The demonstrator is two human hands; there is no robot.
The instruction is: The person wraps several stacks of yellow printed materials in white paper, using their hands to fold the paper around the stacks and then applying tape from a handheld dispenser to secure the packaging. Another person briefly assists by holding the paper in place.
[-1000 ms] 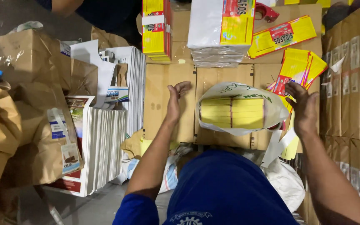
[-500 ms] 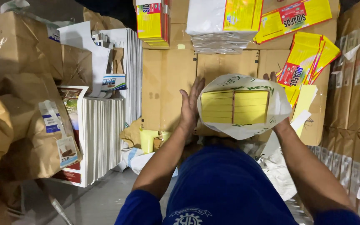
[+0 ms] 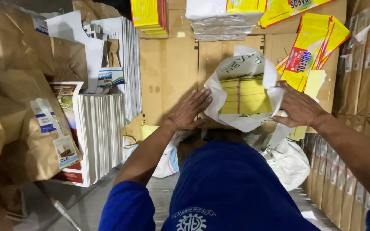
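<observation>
- Nearest the camera is the person's blue shirt (image 3: 232,184), which hides whatever lies straight below the hands.
- The left hand (image 3: 189,112) lies flat, fingers spread, its fingertips at the left edge of a white plastic bag (image 3: 247,70) — the grip is open and closed on nothing.
- The right hand (image 3: 297,107) presses against the bag's right side with fingers spread wide; it too is open, steadying rather than gripping.
- The bag sits between the two hands, its mouth pulled open, and inside it shows a stack of yellow packets (image 3: 246,96).
- Under and to the right of the bag lies more crumpled white plastic (image 3: 290,164).
- To the left stands a pile of white printed sheets (image 3: 101,132), with brown paper sacks (image 3: 26,124) beside it — both crowd that side.
- On the right, a wall of brown cartons (image 3: 367,64) closes in.
- Behind the bag rise flat cardboard boxes (image 3: 170,77).
- Farther off, loose yellow and red leaflets (image 3: 311,49) lean by the bag, and a yellow stack (image 3: 147,15) and a plastic-wrapped bundle (image 3: 221,19) sit on top.
</observation>
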